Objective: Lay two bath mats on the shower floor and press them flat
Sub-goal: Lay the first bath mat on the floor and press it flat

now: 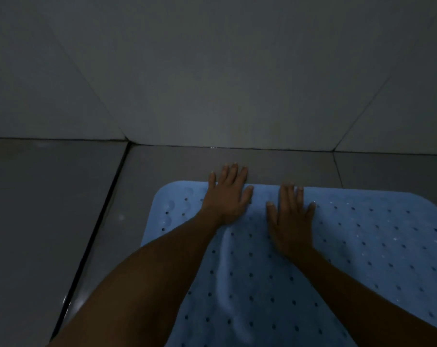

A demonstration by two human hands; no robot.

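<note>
Currently pressing step: left hand (227, 199) and right hand (291, 216) flat, fingers straight, on blue mat (362, 246) far edge. Next, likely: smooth ridge (225, 271); second mat unseen.

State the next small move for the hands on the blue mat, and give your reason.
Probably slide the right hand back toward the body along the raised ridge in the blue mat, pressing it down. Both hands, the left hand included, lie flat at the far edge, while that ridge still stands up.
</note>
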